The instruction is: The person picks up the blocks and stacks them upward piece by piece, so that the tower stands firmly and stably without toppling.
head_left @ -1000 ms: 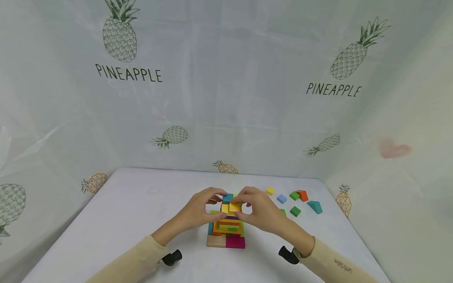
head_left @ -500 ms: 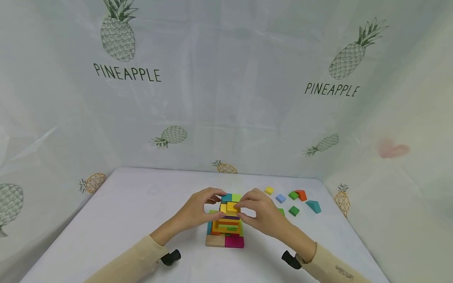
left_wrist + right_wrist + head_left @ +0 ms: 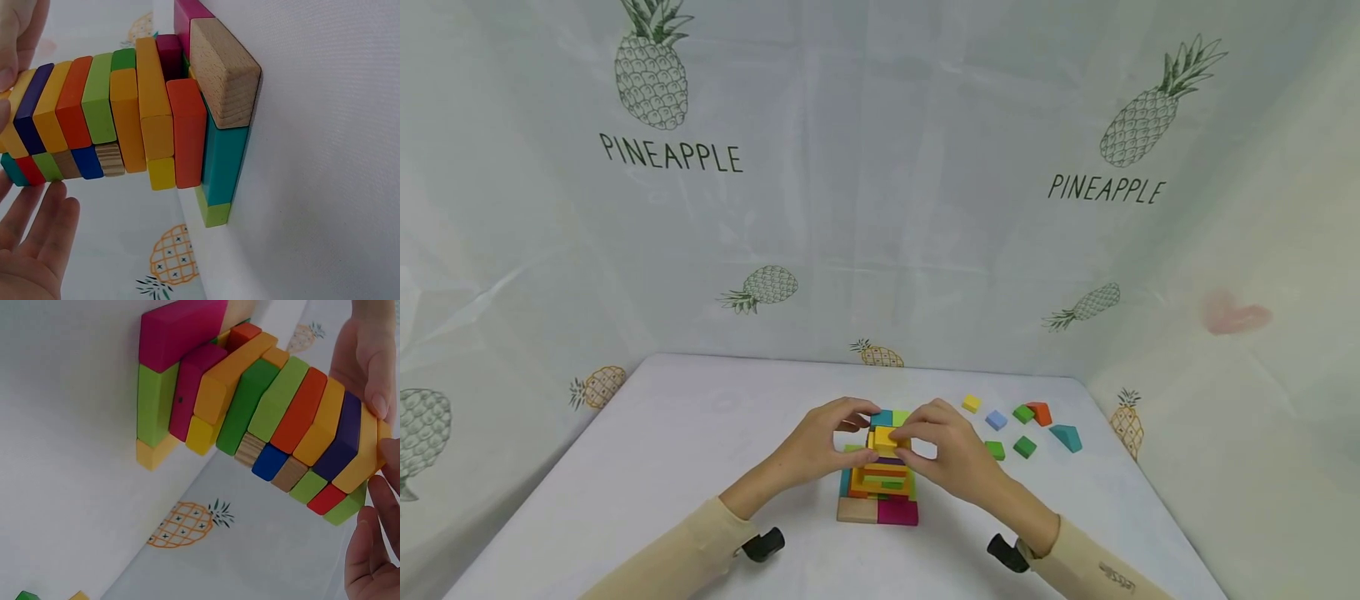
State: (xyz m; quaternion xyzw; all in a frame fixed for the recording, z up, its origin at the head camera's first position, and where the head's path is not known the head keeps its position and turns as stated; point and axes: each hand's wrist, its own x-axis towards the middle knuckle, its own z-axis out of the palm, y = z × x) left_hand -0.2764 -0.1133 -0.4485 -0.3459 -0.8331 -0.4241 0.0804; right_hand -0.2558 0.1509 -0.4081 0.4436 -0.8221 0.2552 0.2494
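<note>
A tower of coloured wooden blocks (image 3: 878,484) stands on the table in the head view. It appears sideways in both wrist views, as layers of blocks (image 3: 97,103). My left hand (image 3: 817,442) holds the tower's top from the left, thumb in front and fingers behind. Its fingers (image 3: 62,219) lie along the back. My right hand (image 3: 953,447) pinches a yellow block (image 3: 885,438) on the top between thumb and fingers. In the right wrist view, right fingertips (image 3: 362,540) lie beside the upper layers (image 3: 347,447). Part of the top is hidden by the hands.
Loose blocks lie right of the tower: a yellow cube (image 3: 972,403), a blue one (image 3: 996,420), several green ones (image 3: 1025,447), an orange-red block (image 3: 1041,414) and a teal triangular block (image 3: 1066,437). A pineapple-print curtain (image 3: 880,208) hangs behind the white table (image 3: 715,433).
The yellow block on top has shifted left with my right hand's fingers at it. The right fingers loosened a little midway and moved in again. My left hand stays nearly still.
</note>
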